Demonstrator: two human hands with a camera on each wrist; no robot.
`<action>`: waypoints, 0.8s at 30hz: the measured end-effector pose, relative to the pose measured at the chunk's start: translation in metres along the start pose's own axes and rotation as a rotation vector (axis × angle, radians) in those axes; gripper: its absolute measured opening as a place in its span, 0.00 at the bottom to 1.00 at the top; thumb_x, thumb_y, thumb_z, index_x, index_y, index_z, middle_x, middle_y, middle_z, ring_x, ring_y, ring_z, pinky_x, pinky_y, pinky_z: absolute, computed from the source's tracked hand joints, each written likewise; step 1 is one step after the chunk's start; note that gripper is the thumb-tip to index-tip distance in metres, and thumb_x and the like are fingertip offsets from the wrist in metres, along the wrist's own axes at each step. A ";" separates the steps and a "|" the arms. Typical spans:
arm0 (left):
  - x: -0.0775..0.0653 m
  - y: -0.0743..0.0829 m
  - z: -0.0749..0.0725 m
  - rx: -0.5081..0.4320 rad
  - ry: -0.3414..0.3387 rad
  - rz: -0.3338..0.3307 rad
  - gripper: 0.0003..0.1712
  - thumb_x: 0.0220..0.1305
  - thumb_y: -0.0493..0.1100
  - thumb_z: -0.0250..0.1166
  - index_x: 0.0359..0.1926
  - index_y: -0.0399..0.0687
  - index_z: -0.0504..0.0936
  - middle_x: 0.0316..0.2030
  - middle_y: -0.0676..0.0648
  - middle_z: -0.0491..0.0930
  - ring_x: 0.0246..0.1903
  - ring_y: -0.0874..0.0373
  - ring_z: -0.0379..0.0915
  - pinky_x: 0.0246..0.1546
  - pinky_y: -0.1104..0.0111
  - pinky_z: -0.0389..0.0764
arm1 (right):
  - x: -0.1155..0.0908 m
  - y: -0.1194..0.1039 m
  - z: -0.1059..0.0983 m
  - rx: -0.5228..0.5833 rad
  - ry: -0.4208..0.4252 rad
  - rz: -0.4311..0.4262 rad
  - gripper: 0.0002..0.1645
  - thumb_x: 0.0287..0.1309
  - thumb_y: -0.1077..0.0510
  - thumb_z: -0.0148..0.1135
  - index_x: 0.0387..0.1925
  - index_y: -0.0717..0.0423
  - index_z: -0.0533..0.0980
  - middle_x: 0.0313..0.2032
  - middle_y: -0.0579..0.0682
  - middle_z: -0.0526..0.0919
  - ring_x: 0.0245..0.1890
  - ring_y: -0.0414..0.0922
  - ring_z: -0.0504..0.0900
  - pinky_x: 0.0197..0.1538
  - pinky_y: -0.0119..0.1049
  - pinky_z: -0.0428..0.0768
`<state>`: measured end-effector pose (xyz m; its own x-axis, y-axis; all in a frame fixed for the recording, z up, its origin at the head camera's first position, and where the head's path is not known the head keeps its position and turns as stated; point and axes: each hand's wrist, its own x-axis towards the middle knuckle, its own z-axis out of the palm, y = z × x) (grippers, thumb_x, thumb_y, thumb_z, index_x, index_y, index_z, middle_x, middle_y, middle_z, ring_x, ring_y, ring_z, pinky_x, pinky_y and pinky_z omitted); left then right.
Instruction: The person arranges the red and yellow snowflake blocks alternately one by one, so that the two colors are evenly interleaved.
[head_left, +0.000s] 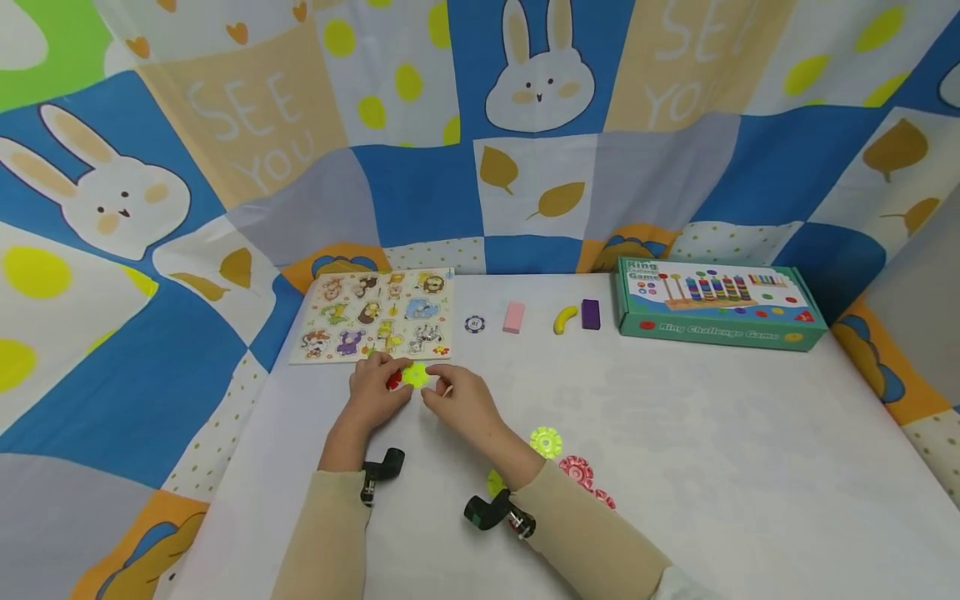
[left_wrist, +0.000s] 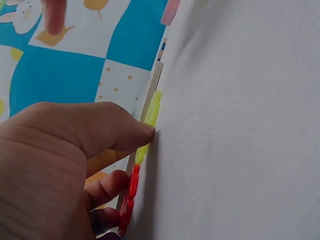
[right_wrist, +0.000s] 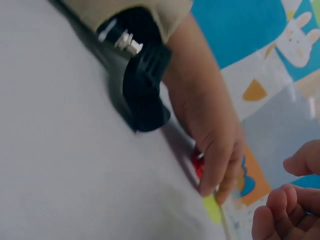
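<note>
Thumb and fingers of my left hand (head_left: 372, 395) pinch a yellow-green notched disc (head_left: 416, 375) low over the white table. Red notched discs (left_wrist: 132, 186) line up edge to edge with it under the other fingers, partly hidden in the head view. Just right of the yellow-green disc is my right hand (head_left: 467, 407), its fingers loosely bent around nothing. In the right wrist view a gap shows between the right fingertips (right_wrist: 263, 220) and the left hand (right_wrist: 215, 155). Loose notched discs, yellow-green (head_left: 546, 442) and red (head_left: 576, 469), lie beside the right forearm.
An animal picture board (head_left: 375, 315) lies behind the left hand. Farther right along the back are a round chip (head_left: 475, 324), a pink block (head_left: 513, 317), a toy banana (head_left: 564, 320), a purple block (head_left: 591, 314) and a green game box (head_left: 720, 330). A patterned cloth hangs behind.
</note>
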<state>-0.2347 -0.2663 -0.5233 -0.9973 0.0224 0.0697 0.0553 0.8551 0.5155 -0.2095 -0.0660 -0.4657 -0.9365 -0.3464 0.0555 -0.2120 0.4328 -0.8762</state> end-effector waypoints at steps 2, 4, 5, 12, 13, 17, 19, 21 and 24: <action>-0.001 0.000 0.001 -0.004 -0.002 -0.009 0.26 0.55 0.48 0.66 0.57 0.53 0.78 0.45 0.46 0.64 0.46 0.47 0.56 0.44 0.53 0.55 | -0.009 -0.004 -0.006 0.011 -0.004 0.003 0.22 0.56 0.53 0.63 0.52 0.57 0.78 0.24 0.44 0.71 0.20 0.39 0.70 0.23 0.30 0.67; -0.001 0.000 0.002 -0.001 -0.001 -0.018 0.26 0.54 0.48 0.66 0.57 0.53 0.78 0.45 0.46 0.64 0.46 0.46 0.55 0.45 0.53 0.55 | -0.018 -0.008 -0.011 0.024 -0.005 0.007 0.21 0.56 0.53 0.63 0.52 0.54 0.78 0.25 0.44 0.72 0.22 0.40 0.71 0.24 0.31 0.69; -0.002 0.000 0.002 0.002 0.001 -0.021 0.26 0.54 0.48 0.66 0.56 0.53 0.78 0.46 0.46 0.64 0.47 0.46 0.55 0.45 0.53 0.55 | -0.022 -0.010 -0.014 0.026 -0.004 0.011 0.21 0.56 0.52 0.63 0.51 0.53 0.78 0.25 0.43 0.72 0.23 0.40 0.72 0.25 0.31 0.70; -0.002 -0.001 0.003 -0.009 0.013 -0.017 0.25 0.54 0.48 0.65 0.56 0.55 0.78 0.45 0.47 0.64 0.47 0.47 0.55 0.45 0.54 0.54 | -0.053 -0.020 -0.037 0.082 0.012 0.010 0.19 0.55 0.52 0.65 0.50 0.46 0.78 0.28 0.42 0.73 0.24 0.40 0.72 0.25 0.31 0.71; -0.002 0.000 0.003 -0.013 0.013 -0.018 0.25 0.54 0.48 0.64 0.56 0.55 0.78 0.45 0.48 0.64 0.47 0.47 0.55 0.45 0.54 0.54 | -0.057 -0.021 -0.041 0.091 0.014 0.003 0.19 0.55 0.52 0.65 0.50 0.45 0.78 0.28 0.43 0.73 0.25 0.40 0.72 0.26 0.31 0.72; -0.002 0.000 0.003 -0.015 0.007 -0.018 0.25 0.54 0.48 0.64 0.56 0.55 0.78 0.45 0.47 0.64 0.47 0.47 0.55 0.45 0.54 0.54 | -0.072 -0.022 -0.053 0.123 0.023 -0.034 0.19 0.54 0.54 0.66 0.50 0.43 0.78 0.29 0.42 0.73 0.26 0.40 0.73 0.27 0.31 0.74; -0.002 0.001 0.003 -0.015 0.001 -0.019 0.26 0.54 0.48 0.64 0.56 0.55 0.78 0.46 0.47 0.63 0.47 0.47 0.54 0.45 0.54 0.54 | -0.078 -0.022 -0.058 0.133 0.028 -0.058 0.18 0.54 0.55 0.66 0.49 0.41 0.78 0.29 0.42 0.72 0.26 0.40 0.73 0.28 0.31 0.75; -0.002 0.002 0.002 -0.013 -0.004 -0.024 0.26 0.55 0.49 0.64 0.57 0.55 0.78 0.46 0.47 0.63 0.47 0.47 0.54 0.45 0.55 0.53 | -0.084 -0.022 -0.063 0.134 0.033 -0.079 0.18 0.54 0.56 0.67 0.48 0.39 0.78 0.29 0.42 0.72 0.27 0.40 0.72 0.28 0.31 0.75; -0.002 0.003 0.002 -0.010 -0.007 -0.024 0.26 0.55 0.49 0.64 0.57 0.55 0.77 0.47 0.47 0.63 0.47 0.47 0.54 0.45 0.54 0.53 | -0.094 -0.030 -0.074 0.149 0.034 -0.102 0.19 0.54 0.59 0.67 0.47 0.41 0.78 0.28 0.44 0.72 0.28 0.42 0.73 0.30 0.32 0.75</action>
<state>-0.2329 -0.2633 -0.5235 -0.9987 0.0055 0.0507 0.0313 0.8501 0.5257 -0.1354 0.0150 -0.4095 -0.9216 -0.3528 0.1618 -0.2653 0.2682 -0.9261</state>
